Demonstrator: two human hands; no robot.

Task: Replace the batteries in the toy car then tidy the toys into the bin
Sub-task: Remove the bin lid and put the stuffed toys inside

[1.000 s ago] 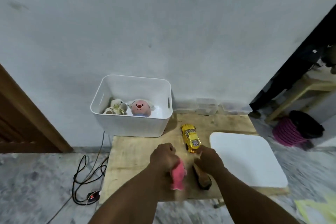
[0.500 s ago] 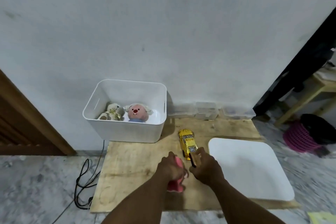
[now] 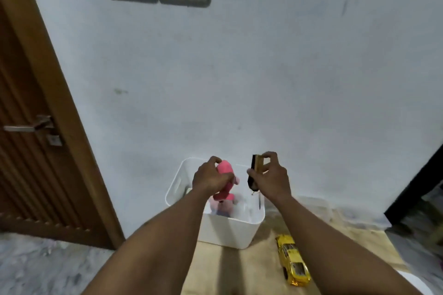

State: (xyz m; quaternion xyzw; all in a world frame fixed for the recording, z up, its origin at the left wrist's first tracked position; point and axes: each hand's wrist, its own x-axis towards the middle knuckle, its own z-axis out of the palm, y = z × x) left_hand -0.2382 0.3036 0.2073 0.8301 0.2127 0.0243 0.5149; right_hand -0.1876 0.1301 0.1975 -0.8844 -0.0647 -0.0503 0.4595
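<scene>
Two hands are over the white bin (image 3: 254,219). My left hand (image 3: 211,178) grips a pink toy (image 3: 226,181), my right hand (image 3: 269,178) pinches a brown toy (image 3: 257,166). Yellow car (image 3: 293,263) sits on the table (image 3: 261,258), at 5 o'clock from the bin.

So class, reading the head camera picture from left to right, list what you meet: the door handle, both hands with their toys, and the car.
Door handle → left hand → pink toy → brown toy → right hand → yellow car.

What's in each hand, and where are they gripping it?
Left hand grips a pink plush around its middle; right hand pinches a brown-black toy near its top.
</scene>
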